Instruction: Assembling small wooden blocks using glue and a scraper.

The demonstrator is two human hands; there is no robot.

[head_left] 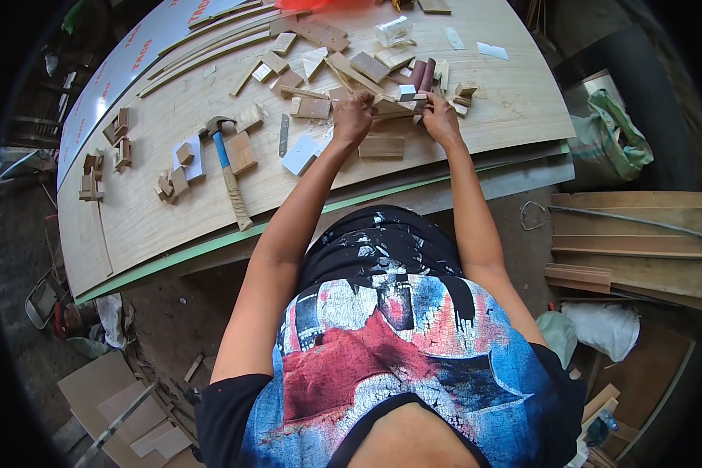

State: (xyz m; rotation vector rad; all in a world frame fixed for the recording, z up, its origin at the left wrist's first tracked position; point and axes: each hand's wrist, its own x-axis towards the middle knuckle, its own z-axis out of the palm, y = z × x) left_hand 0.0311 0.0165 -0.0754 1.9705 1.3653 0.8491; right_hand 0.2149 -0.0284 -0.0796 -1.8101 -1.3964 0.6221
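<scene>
My left hand (pixel 352 119) and my right hand (pixel 441 119) are over the worktable, some way apart. Between them is a light wooden piece (pixel 386 104), with the fingers of each hand closed on one end. Its exact shape is hard to make out among the scraps behind it. A small block with a white top (pixel 406 92) is close to my right fingertips. Just beyond lie two dark reddish-brown rolls (pixel 423 74). On the near side, a flat wooden block (pixel 381 147) rests below my hands, and a white-topped block (pixel 299 156) sits beside my left wrist.
A claw hammer (pixel 228 171) lies left of my left arm, near a thin metal strip (pixel 283 135). Small wooden assemblies (pixel 91 176) stand far left. Wood scraps (pixel 369 67), long strips (pixel 210 54) and a clear plastic container (pixel 393 30) occupy the back. A green-white sack (pixel 620 132) is at right.
</scene>
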